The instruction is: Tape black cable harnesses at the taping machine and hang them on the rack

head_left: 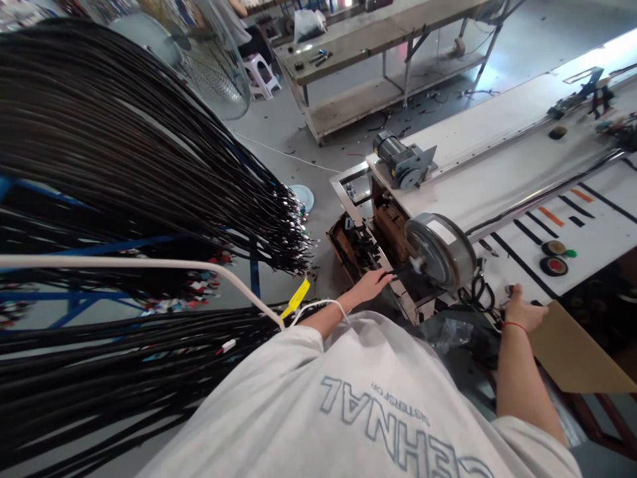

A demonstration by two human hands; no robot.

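Note:
My left hand [371,287] reaches to the bench's near end, its fingers closed round a thin black piece [398,271] that runs toward the hub of a grey reel [440,249]. Whether that piece is a cable or a handle I cannot tell. My right hand [525,312], with a red string at the wrist, is at the bench's front edge. Its thumb points up beside a small red and blue item, apart from the fingers. Between my hands, black-handled scissors [482,292] hang near the reel.
Two round tape rolls [554,265] and black and orange strips [551,216] lie on the white bench [497,179]. A motor [398,158] sits at its end. Bundled black cables [149,146] hang at left, near a fan [213,60]. A cardboard sheet [577,352] is at right.

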